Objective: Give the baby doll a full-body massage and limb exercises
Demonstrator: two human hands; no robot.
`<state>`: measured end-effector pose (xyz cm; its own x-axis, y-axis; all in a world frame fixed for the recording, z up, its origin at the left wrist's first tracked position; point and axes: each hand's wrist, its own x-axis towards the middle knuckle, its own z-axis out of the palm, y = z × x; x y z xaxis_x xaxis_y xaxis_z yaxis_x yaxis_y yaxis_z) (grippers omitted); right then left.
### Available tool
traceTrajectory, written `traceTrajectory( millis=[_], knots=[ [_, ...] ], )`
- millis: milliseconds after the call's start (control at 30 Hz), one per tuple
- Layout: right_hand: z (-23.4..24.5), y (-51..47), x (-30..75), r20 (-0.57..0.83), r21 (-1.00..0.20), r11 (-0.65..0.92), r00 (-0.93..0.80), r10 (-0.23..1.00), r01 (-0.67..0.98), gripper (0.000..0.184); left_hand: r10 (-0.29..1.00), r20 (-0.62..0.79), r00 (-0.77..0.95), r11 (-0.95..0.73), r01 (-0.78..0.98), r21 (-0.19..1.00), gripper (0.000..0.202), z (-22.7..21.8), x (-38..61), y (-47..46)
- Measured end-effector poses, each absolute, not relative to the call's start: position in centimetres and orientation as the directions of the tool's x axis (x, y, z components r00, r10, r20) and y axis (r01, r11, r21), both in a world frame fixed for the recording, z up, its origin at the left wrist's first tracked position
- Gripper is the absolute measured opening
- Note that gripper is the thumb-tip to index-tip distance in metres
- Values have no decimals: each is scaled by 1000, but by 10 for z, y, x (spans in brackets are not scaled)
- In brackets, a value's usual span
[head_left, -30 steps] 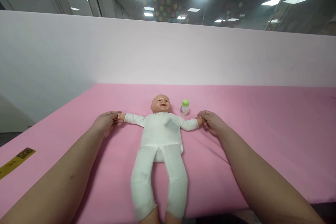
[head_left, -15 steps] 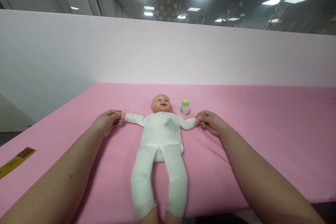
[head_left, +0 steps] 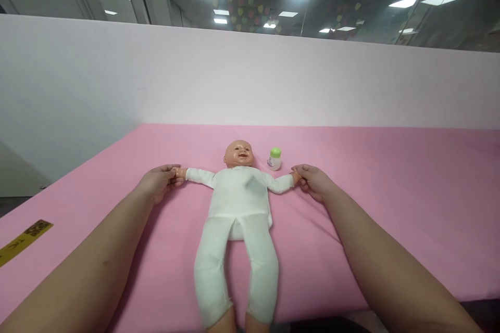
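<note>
A baby doll (head_left: 241, 195) with a white cloth body lies on its back on the pink table top (head_left: 390, 192), head at the far end and legs toward me. Both its arms are stretched out sideways. My left hand (head_left: 159, 182) is closed on the doll's hand at the left of the view. At the right, my right hand (head_left: 313, 181) pinches the doll's other hand between thumb and fingers. Beside the doll's head stands a small clear bottle (head_left: 274, 161) with a green cap, just beyond my right hand and touched by neither hand.
A white panel (head_left: 250, 78) rises along the back of the table. On the left part of the table is a yellow label (head_left: 25, 242) with a printed code. Behind the panel, glass (head_left: 351, 0) reflects ceiling lights.
My right hand has shifted very slightly on the doll's hand. Otherwise the doll, the bottle and my left hand look the same.
</note>
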<state>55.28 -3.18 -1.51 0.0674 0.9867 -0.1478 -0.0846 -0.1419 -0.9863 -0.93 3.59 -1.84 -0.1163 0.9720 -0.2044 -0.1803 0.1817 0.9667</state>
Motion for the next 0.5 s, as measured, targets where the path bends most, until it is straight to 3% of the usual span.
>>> traceTrajectory(
  millis=[200, 333, 500],
  knots=[
    [-7, -40, 559, -130, -973, -141, -73, 989, -182, 39, 980, -179, -90, 162, -172, 972, 35, -17, -9, 35],
    [-4, -44, 559, -114, -987, -126, -111, 987, -101, 35, 987, -143, -69, 133, -131, 982, 29, -16, -8, 32],
    [-4, -43, 553, -121, -992, -122, -40, 992, -30, 36, 989, -113, -94, 103, -108, 989, 26, -18, -7, 31]
  ],
)
